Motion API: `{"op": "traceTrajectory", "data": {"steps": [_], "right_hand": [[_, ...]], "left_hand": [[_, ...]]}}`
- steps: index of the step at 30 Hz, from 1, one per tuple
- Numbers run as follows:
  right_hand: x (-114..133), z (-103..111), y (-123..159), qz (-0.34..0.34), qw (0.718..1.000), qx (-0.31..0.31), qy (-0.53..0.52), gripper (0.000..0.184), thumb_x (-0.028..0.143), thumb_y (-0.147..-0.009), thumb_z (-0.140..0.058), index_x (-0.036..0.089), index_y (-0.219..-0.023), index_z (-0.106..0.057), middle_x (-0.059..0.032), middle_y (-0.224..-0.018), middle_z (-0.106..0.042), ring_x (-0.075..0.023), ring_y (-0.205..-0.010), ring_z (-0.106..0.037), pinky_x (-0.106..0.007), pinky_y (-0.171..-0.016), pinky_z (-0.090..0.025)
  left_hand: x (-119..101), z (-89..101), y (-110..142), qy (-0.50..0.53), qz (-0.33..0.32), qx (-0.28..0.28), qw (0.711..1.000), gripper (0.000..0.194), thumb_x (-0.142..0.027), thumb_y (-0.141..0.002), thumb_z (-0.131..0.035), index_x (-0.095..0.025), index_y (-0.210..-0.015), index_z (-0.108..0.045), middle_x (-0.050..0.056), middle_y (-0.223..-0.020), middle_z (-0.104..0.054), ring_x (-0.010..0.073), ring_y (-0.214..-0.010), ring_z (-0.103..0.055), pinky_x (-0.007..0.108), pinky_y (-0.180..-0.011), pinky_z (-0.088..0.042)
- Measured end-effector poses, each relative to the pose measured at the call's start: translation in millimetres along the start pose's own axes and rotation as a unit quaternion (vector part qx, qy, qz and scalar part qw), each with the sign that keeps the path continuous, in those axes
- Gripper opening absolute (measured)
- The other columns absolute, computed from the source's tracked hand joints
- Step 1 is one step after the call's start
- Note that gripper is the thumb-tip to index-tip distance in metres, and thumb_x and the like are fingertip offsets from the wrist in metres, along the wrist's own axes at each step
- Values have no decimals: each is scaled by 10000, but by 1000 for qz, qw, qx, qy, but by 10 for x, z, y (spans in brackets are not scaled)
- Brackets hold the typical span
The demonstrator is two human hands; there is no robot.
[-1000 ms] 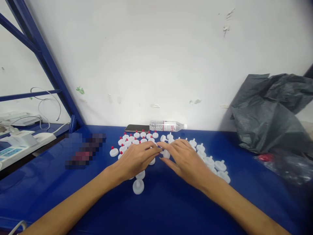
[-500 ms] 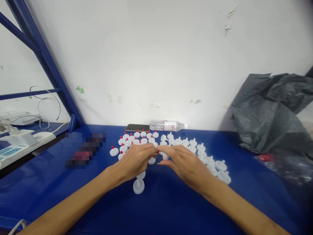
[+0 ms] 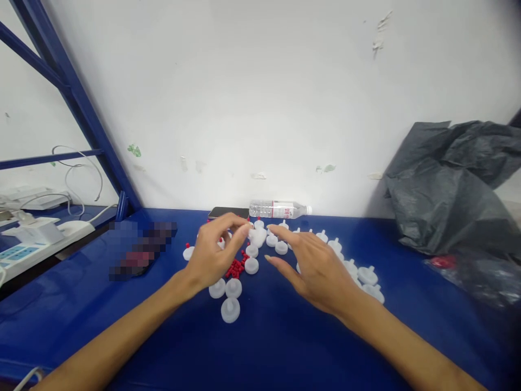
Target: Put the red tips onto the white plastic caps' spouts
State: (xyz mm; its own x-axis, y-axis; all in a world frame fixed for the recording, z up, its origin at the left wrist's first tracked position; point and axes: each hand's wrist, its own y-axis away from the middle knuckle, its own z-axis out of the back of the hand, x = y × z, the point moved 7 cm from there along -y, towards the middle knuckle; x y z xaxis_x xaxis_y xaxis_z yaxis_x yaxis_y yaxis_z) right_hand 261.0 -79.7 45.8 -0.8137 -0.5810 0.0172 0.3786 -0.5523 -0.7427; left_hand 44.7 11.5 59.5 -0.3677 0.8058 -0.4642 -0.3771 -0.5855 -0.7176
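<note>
My left hand [image 3: 220, 244] is closed in a pinch, with a white spout cap [image 3: 258, 237] at its fingertips. That cap is blurred, and its lower side faces right. My right hand [image 3: 313, 266] holds nothing; its thumb and forefinger are spread apart, just right of the cap. Between and below the hands lies a pile of small red tips [image 3: 235, 269]. White caps stand around it, among them a nearer one [image 3: 230, 310] with its spout up. Red-tipped caps [image 3: 188, 252] stand at the left, partly hidden behind my left hand. Plain white caps [image 3: 368, 275] fill the right side.
A clear plastic bottle [image 3: 280, 209] and a dark phone [image 3: 228, 212] lie along the wall on the blue table [image 3: 277, 347]. A grey plastic bag [image 3: 451, 184] sits at the right. Power strips with cables [image 3: 36, 241] are at the left, beside a blue metal frame [image 3: 77, 103].
My hands were together over the caps; now they are apart, the right one opened and the left one moved a little left and up with the white cap. The red pile has come into view.
</note>
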Motion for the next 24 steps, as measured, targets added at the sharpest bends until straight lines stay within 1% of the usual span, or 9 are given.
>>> {"op": "traceTrajectory", "data": {"steps": [2,4,7,9,11,13,15,18,24], "right_hand": [[15,-8,2,6,1000,-1,4,497,257,-1249,-708,247,-1745,-736,-118,-1466,-998,-324,-1159,-988,-510,-1063,-832],[21,-31,-8,4,1000,9,12,461,249,-1249,-678,259,-1702,-765,-109,-1422,-1005,-332,-1171,-980,-528,-1082,-820],[4,-79,-34,-9,999,37,26,421,239,-1237,-674,280,-1631,-816,-98,-1349,-1012,-344,-1164,-971,-545,-1121,-791],[-25,-114,-42,-16,998,52,37,404,222,-1228,-676,258,-1600,-832,-89,-1220,-1012,-337,-1095,-963,-523,-1110,-771],[-78,-156,-31,-25,996,63,55,381,195,-1222,-665,251,-1551,-848,-75,-1133,-997,-326,-1051,-950,-491,-1091,-746],[-158,-211,4,-37,994,72,79,363,162,-1214,-642,258,-1482,-868,-85,-1172,-994,-322,-1080,-940,-472,-1086,-716],[-251,-278,59,-51,990,81,106,365,130,-1201,-622,255,-1423,-885,-108,-1250,-991,-323,-1142,-933,-464,-1089,-691],[-375,-389,156,-71,984,92,136,357,118,-1188,-621,251,-1356,-907,-130,-1336,-985,-336,-1246,-922,-479,-1125,-680],[-434,-538,256,-79,981,110,140,425,140,-1212,-597,240,-1463,-926,-146,-1404,-998,-361,-1419,-914,-597,-1301,-689]], "left_hand": [[50,163,-77,-147,-39,-31,988,284,-359,-1240,-663,-242,-1093,-876,66,-990,-912,239,-865,-826,353,-808,-656],[193,324,-187,-284,-4,-21,959,290,-350,-1231,-635,-253,-1147,-895,111,-1125,-955,308,-1093,-868,390,-903,-666],[499,528,-316,-418,119,94,896,342,-309,-1228,-583,-248,-1204,-919,159,-1269,-971,397,-1313,-858,408,-875,-647],[655,646,-332,-454,172,176,856,354,-259,-1203,-577,-218,-1165,-926,197,-1307,-970,427,-1285,-873,433,-897,-645],[790,804,-306,-479,222,204,825,329,-237,-1172,-605,-196,-1086,-920,240,-1259,-960,444,-1167,-890,447,-886,-634],[949,914,-229,-487,268,232,798,254,-202,-1109,-672,-188,-1003,-902,240,-1151,-942,428,-1033,-886,436,-852,-615],[1100,949,-142,-474,287,257,792,190,-144,-1044,-714,-182,-986,-891,215,-1091,-927,386,-953,-865,413,-826,-591],[1269,903,-54,-421,281,278,817,181,-71,-967,-752,-179,-1009,-891,159,-1042,-921,321,-920,-827,366,-817,-568],[1372,824,8,-364,269,293,842,115,-158,-962,-803,-219,-898,-877,99,-888,-895,288,-781,-783,360,-786,-586]]}}
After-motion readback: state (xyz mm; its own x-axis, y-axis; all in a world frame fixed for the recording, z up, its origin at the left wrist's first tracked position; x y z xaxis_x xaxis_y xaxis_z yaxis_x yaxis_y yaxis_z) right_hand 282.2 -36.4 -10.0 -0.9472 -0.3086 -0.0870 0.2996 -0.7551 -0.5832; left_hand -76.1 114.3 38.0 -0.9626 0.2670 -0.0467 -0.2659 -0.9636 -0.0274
